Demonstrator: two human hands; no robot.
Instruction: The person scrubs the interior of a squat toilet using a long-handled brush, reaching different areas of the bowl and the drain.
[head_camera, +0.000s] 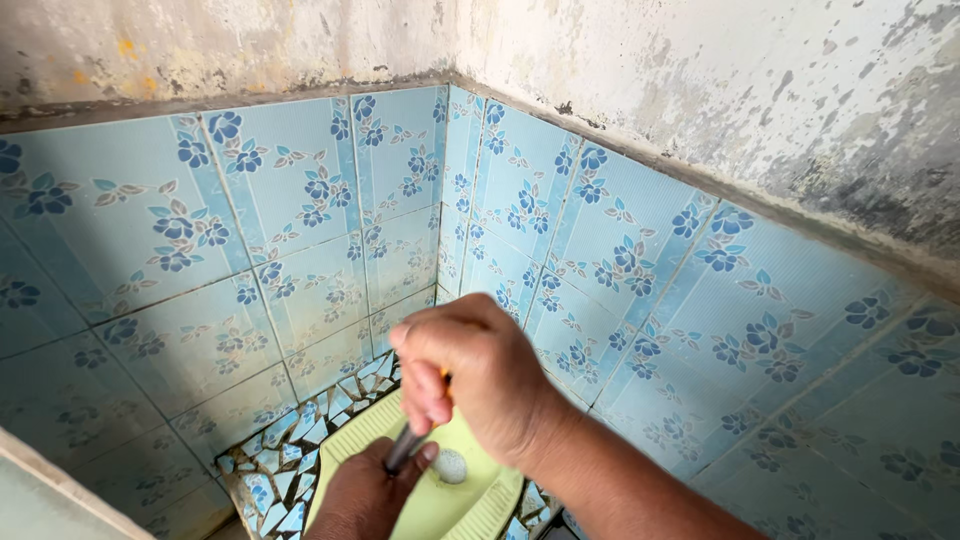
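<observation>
My right hand (470, 375) is closed around the upper end of a dark, thin handle (403, 448) with a bit of orange showing under the fingers. Just below it, my left hand (365, 495) grips the same handle lower down, thumb against it. Both hands hover over a pale green squat toilet pan (440, 505) set into the floor. A round whitish drain spot (450, 465) sits in the pan just right of the handle. The lower end of the tool is hidden behind my left hand.
Light blue floral wall tiles (300, 220) line the corner on both sides. Above them is stained, peeling plaster (700, 80). Broken-tile mosaic flooring (285, 470) borders the pan. A pale ledge edge (50, 490) shows at lower left.
</observation>
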